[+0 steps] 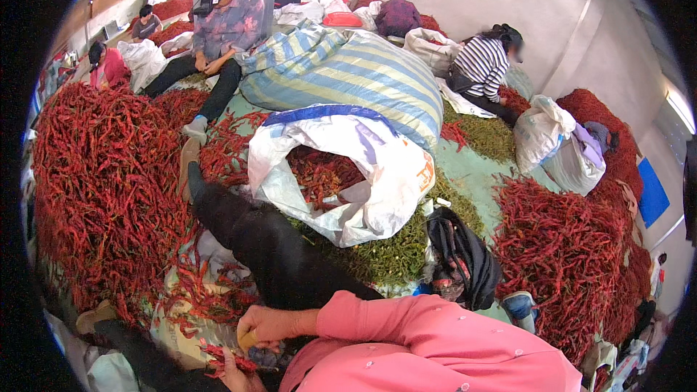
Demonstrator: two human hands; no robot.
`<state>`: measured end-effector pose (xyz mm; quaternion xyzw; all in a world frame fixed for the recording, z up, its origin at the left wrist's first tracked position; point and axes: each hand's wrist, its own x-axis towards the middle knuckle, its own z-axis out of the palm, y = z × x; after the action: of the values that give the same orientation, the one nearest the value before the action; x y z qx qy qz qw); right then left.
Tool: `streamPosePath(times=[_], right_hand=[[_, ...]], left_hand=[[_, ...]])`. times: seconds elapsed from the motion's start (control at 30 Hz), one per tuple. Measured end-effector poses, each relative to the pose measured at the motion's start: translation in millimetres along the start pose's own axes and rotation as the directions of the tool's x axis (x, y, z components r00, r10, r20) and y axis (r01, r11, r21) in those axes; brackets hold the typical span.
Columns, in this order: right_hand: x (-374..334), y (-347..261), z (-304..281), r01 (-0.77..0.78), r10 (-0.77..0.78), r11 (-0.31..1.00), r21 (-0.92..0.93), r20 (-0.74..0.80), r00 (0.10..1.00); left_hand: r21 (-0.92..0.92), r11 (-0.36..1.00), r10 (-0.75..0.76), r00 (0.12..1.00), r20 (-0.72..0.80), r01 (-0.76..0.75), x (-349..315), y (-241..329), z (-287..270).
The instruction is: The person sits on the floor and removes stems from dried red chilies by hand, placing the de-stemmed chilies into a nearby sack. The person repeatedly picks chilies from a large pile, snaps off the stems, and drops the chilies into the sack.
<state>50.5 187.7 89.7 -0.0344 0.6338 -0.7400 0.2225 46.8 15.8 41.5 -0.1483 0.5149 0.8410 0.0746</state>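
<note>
Basically, head view, everything placed off the open white sack [396, 192]: left hand [234, 376] is at the frame's lower edge, nearer the wearer than the sack and left of it, fingers closed round a small bunch of red chillies [223, 360]. Right hand [260, 325] sits just beside it on the sack side, fingers curled; can't tell if they pinch anything, and the yellowish bit [249, 338] by them is too small to identify. Likeliest slip, I'd say: pods poke out past the left fingers, so a loose grip could drop some onto the loose chillies [210, 297] between hands and sack. Big chilli pile [109, 196], left of the sack, rises steeply; a nudge from the wearer's black-trousered leg [272, 250], stretched between pile and sack, could start a slide. Greenish stem heap [385, 258] lies against the sack's near side, so stray stems could mix with the red chillies inside [327, 174] if the floppy rim sags. Black bag [472, 268], right of the sack beside those stems, might collect debris too if the heap spreads.
</note>
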Motion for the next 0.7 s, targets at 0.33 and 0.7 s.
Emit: streamPosePath(times=[0.33,0.7], right_hand=[[23.7,21.4,22.3,0.199,-0.150,0.925,-0.323,0.171,0.974],[41.4,36.6,25.2,-0.011,0.090,0.970,-0.243,0.315,0.945]], left_hand=[[0.311,0.900,0.369,0.913,-0.177,-0.304,6.0,-9.5,-26.4],[-0.088,0.978,0.156,0.938,-0.310,-0.191,-5.1,28.5,3.0]])
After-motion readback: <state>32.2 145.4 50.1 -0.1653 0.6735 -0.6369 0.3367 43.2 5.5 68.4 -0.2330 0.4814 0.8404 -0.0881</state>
